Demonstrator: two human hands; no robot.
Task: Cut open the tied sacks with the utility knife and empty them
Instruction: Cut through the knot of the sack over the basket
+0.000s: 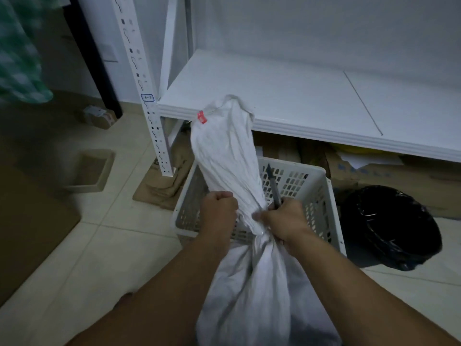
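A white woven sack [252, 290] stands on the floor in front of me, tied at its neck. Its long twisted top [225, 151] reaches up and away toward the shelf edge, with a small red tag [202, 117] near the end. My left hand [219, 211] is closed on the left side of the twisted top, just above the tie. Gripping the neck from the right is my right hand [287, 221], which also holds a utility knife [274, 188], its grey body and blade pointing up and away beside the sack.
A white perforated plastic basket [314, 193] sits just behind the sack. A black bin with a black liner [391, 226] stands to the right. A white metal shelf [287, 96] is above, with flattened cardboard [374, 171] beneath. A beige tray [89, 171] lies on the tiled floor at left.
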